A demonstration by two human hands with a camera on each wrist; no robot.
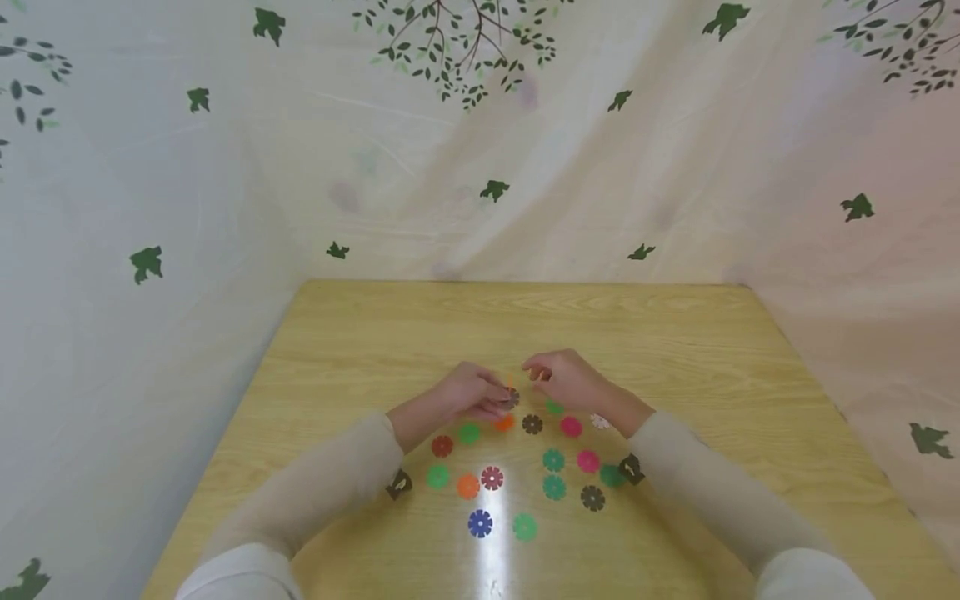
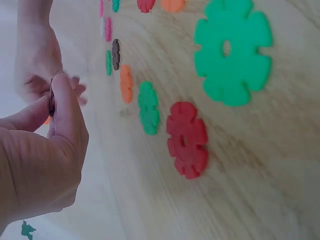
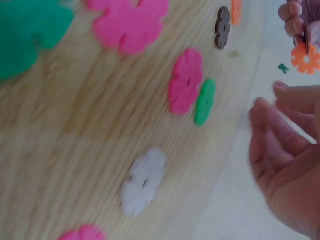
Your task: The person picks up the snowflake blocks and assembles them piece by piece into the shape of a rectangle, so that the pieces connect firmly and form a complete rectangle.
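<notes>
Firstly, head view: left hand (image 1: 474,392) pinched one brown disc (image 1: 513,398) above the table (image 1: 360,333); right hand (image 1: 567,377), fingers loosely bent, held nothing. Left wrist view: I saw the pinch across its faces; I judged it light, stiff, slightly slick, best taken near the notched rim. Right wrist view: orange disc (image 3: 301,63), seemingly joined, above the table. Containers: none seen.

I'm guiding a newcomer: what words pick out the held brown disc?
Above the wooden table, find the left hand. It pinches the brown disc, with an orange disc set crosswise to it. Other brown discs lie on the table; this one is held.
</notes>
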